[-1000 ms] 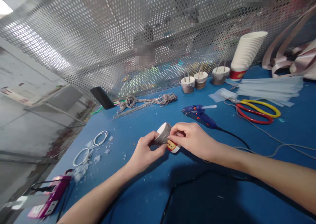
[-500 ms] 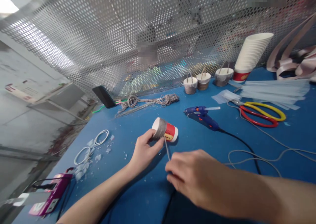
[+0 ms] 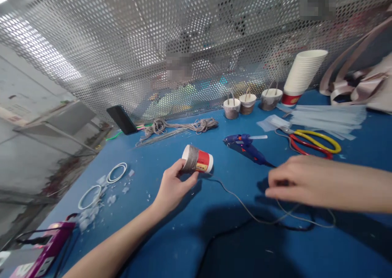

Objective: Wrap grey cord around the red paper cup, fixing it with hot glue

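My left hand (image 3: 176,183) grips a small paper cup (image 3: 204,161) lying on its side, thumb and fingers around its open end. Grey cord is wound around the rim half of the cup; its red and white base half is bare. The loose cord (image 3: 237,197) trails from the cup across the table to the right. My right hand (image 3: 289,180), a little blurred, hovers beside the cable of a blue hot glue gun (image 3: 247,147). Its fingers are loosely curled, with a gap to the thumb and nothing visible between them. The glue gun lies on its side with a clear glue stick in its back.
Red-and-yellow-handled scissors (image 3: 318,141) and clear strips (image 3: 327,116) lie at the right. Behind stand cord-wrapped cups (image 3: 232,108) and a cup stack (image 3: 303,74) before a perforated metal screen (image 3: 137,57). Cord bundles (image 3: 183,125), a phone (image 3: 121,119), white rings (image 3: 116,172) and a purple power strip (image 3: 50,245) lie leftward.
My right hand has let go of the cord and moved right, toward the glue gun's cable. The cord, taut before, now lies slack. My left hand keeps hold of the cup.
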The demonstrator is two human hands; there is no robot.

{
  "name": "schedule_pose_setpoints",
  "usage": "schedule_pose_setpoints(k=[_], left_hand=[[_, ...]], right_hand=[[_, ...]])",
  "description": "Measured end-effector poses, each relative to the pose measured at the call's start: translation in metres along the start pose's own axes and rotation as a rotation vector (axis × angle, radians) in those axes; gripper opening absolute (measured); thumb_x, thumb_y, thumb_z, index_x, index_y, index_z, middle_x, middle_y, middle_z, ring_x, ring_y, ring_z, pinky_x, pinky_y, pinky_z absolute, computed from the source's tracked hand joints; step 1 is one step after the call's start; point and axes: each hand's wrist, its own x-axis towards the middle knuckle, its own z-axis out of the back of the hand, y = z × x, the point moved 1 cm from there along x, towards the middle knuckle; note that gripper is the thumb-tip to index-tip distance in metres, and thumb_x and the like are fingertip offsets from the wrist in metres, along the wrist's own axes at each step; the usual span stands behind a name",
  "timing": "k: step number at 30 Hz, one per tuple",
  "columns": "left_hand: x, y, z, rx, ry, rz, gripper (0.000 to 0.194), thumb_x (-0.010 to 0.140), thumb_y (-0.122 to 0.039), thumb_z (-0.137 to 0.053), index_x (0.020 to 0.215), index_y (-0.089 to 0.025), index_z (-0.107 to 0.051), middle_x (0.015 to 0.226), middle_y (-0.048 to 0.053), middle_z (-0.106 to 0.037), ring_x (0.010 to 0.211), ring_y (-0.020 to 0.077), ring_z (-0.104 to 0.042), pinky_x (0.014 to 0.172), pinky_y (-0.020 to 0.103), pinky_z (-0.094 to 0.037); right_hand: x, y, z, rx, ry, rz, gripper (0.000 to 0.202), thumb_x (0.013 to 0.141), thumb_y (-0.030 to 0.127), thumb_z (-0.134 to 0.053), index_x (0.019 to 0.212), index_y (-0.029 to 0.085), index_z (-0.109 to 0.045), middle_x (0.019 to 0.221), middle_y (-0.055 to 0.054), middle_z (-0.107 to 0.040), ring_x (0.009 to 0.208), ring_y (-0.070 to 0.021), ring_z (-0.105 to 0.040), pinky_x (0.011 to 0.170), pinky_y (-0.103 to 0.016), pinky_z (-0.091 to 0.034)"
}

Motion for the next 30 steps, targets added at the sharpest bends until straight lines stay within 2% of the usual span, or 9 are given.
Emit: schedule_pose_setpoints(k=[1, 3, 4, 7, 11, 14, 19, 23, 30], left_hand=[[0.000, 0.000, -0.001, -0.002, 0.001, 0.006, 0.008, 0.072, -0.021, -0.059, 0.077, -0.016, -0.061, 0.070, 0.000, -0.061, 0.064, 0.0122, -0.054, 0.061, 0.021, -0.043], [0.000, -0.001, -0.002, -0.006, 0.002, 0.017, 0.009, 0.072, -0.022, -0.059, 0.078, -0.016, -0.061, 0.071, 0.000, -0.063, 0.065, 0.0125, -0.056, 0.062, 0.022, -0.044], [0.000, -0.002, -0.002, -0.007, 0.001, 0.019, 0.009, 0.072, -0.022, -0.059, 0.078, -0.016, -0.061, 0.071, 0.000, -0.063, 0.065, 0.0126, -0.057, 0.062, 0.022, -0.045], [-0.001, -0.002, -0.004, 0.006, 0.001, 0.022, 0.008, 0.071, -0.022, -0.060, 0.077, -0.016, -0.061, 0.071, 0.000, -0.063, 0.065, 0.0125, -0.057, 0.061, 0.021, -0.045], [-0.003, 0.000, -0.005, 0.026, 0.015, 0.024, 0.007, 0.073, -0.022, -0.059, 0.077, -0.016, -0.060, 0.072, -0.001, -0.064, 0.064, 0.0113, -0.055, 0.058, 0.020, -0.042], [-0.003, 0.001, -0.004, 0.016, 0.022, 0.027, 0.008, 0.075, -0.023, -0.059, 0.077, -0.016, -0.060, 0.071, -0.001, -0.063, 0.062, 0.0104, -0.054, 0.057, 0.020, -0.041], [-0.001, 0.002, -0.004, -0.009, 0.050, 0.024, 0.006, 0.075, -0.021, -0.059, 0.075, -0.015, -0.059, 0.069, -0.002, -0.061, 0.061, 0.0097, -0.052, 0.056, 0.019, -0.040], [0.000, 0.002, -0.004, -0.035, 0.059, 0.028, 0.006, 0.075, -0.021, -0.059, 0.076, -0.015, -0.060, 0.070, -0.001, -0.062, 0.063, 0.0105, -0.053, 0.057, 0.020, -0.041], [-0.001, 0.004, -0.004, -0.086, 0.054, 0.010, 0.007, 0.074, -0.020, -0.058, 0.078, -0.014, -0.060, 0.072, -0.001, -0.059, 0.067, 0.0116, -0.054, 0.064, 0.021, -0.044]], right_hand=[[0.006, -0.010, 0.004, -0.065, 0.015, -0.090, 0.045, 0.085, 0.057, -0.042, 0.064, 0.025, -0.065, 0.059, -0.002, -0.065, 0.055, -0.0175, -0.060, 0.047, -0.026, -0.035], [0.022, -0.022, 0.009, -0.197, -0.106, -0.270, 0.045, 0.084, 0.056, -0.042, 0.069, 0.021, -0.065, 0.064, -0.007, -0.066, 0.056, -0.0212, -0.060, 0.049, -0.029, -0.034], [0.032, -0.026, 0.009, -0.201, -0.166, -0.296, 0.043, 0.083, 0.056, -0.044, 0.074, 0.020, -0.065, 0.070, -0.008, -0.068, 0.060, -0.0227, -0.061, 0.050, -0.030, -0.036], [0.061, -0.027, -0.002, -0.025, -0.232, -0.275, 0.041, 0.081, 0.055, -0.046, 0.085, 0.020, -0.066, 0.070, -0.006, -0.068, 0.062, -0.0216, -0.062, 0.052, -0.029, -0.039], [0.088, -0.028, -0.022, 0.180, -0.259, -0.245, 0.028, 0.080, 0.042, -0.051, 0.075, 0.019, -0.066, 0.053, -0.001, -0.060, 0.052, -0.0169, -0.057, 0.048, -0.026, -0.039], [0.097, -0.029, -0.032, 0.329, -0.334, -0.217, 0.019, 0.077, 0.032, -0.053, 0.071, 0.018, -0.065, 0.057, -0.001, -0.062, 0.056, -0.0171, -0.058, 0.050, -0.026, -0.041], [0.086, -0.017, -0.037, 0.483, -0.469, -0.186, 0.018, 0.077, 0.032, -0.054, 0.067, 0.019, -0.060, 0.068, -0.003, -0.066, 0.064, -0.0188, -0.061, 0.056, -0.028, -0.046], [0.065, 0.011, -0.035, 0.526, -0.451, -0.155, 0.022, 0.080, 0.038, -0.055, 0.066, 0.020, -0.055, 0.058, 0.001, -0.061, 0.053, -0.0150, -0.057, 0.049, -0.025, -0.043], [0.044, 0.049, -0.044, 0.429, -0.504, 0.128, 0.018, 0.083, 0.036, -0.055, 0.074, 0.021, -0.056, 0.061, 0.003, -0.059, 0.050, -0.0101, -0.052, 0.049, -0.021, -0.040]])
